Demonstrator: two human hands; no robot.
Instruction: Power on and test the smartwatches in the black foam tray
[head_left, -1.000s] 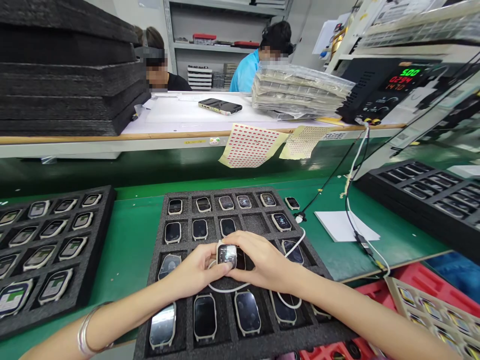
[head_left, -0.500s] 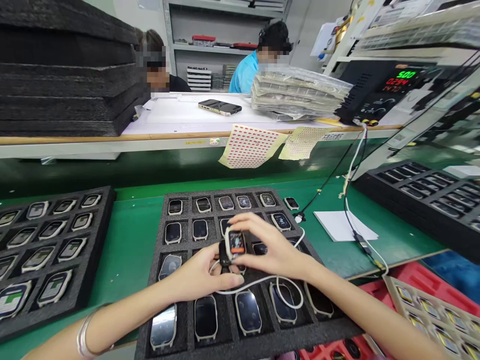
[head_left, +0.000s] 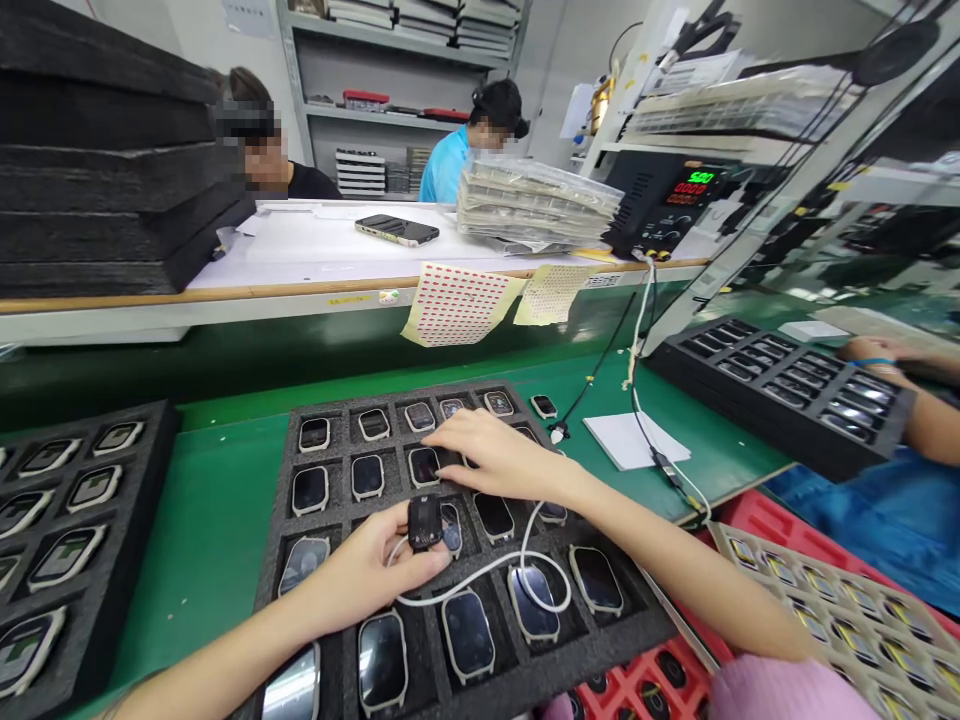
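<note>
A black foam tray (head_left: 341,412) with several smartwatches in its pockets lies in front of me on the green bench. My left hand (head_left: 371,568) pinches a small black charging puck (head_left: 424,520) on a white cable (head_left: 480,572) that loops over the tray. My right hand (head_left: 495,456) reaches forward over the tray's second row. Its fingers curve down onto a pocket and hide whatever is under them. A loose smartwatch (head_left: 544,406) lies just past the tray's far right corner.
A second foam tray (head_left: 112,545) of watches sits at left and a third (head_left: 780,385) at right, where another person's hand (head_left: 870,350) rests. Also in view: a white pad (head_left: 626,440), a power supply (head_left: 675,195), sticker sheets (head_left: 454,300), stacked foam (head_left: 97,160) and a red crate (head_left: 757,520).
My right hand lifted the lit watch off the charging puck and carried it forward to the second row. My left hand kept the puck. The view shifted right.
</note>
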